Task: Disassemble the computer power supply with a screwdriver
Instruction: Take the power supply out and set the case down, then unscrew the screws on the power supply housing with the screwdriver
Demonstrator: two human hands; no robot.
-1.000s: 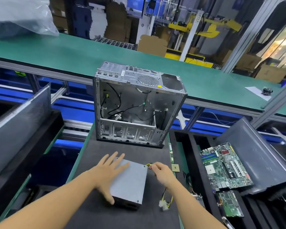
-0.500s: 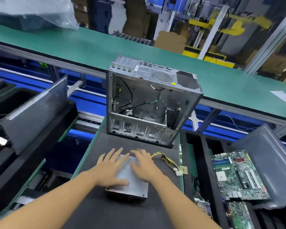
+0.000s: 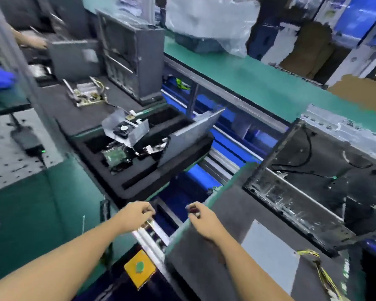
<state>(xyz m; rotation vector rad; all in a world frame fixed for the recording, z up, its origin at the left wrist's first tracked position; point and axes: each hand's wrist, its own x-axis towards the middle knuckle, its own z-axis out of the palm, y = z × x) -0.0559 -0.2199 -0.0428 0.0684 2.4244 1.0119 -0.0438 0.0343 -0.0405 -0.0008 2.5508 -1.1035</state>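
the power supply (image 3: pixel 269 260) lies flat by the counter's (image 3: pixel 204 270) near edge. farther, our left hand (image 3: pixel 136 216) and right hand (image 3: pixel 203 221) curl at its left edge; blur hides any grasp. we should fetch the screwdriver first; the case (image 3: pixel 326 170) stands behind.

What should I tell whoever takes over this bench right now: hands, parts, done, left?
Left hand: curled, beyond the left edge of the mat; blur hides any hold.
Right hand: curled at the mat's edge, something dark at its tip, unclear.
Power supply: closed, flat on the mat, neither hand on it; open computer case behind.
Done: supply out of the case.
Left: get a screwdriver, none in view, and open it.
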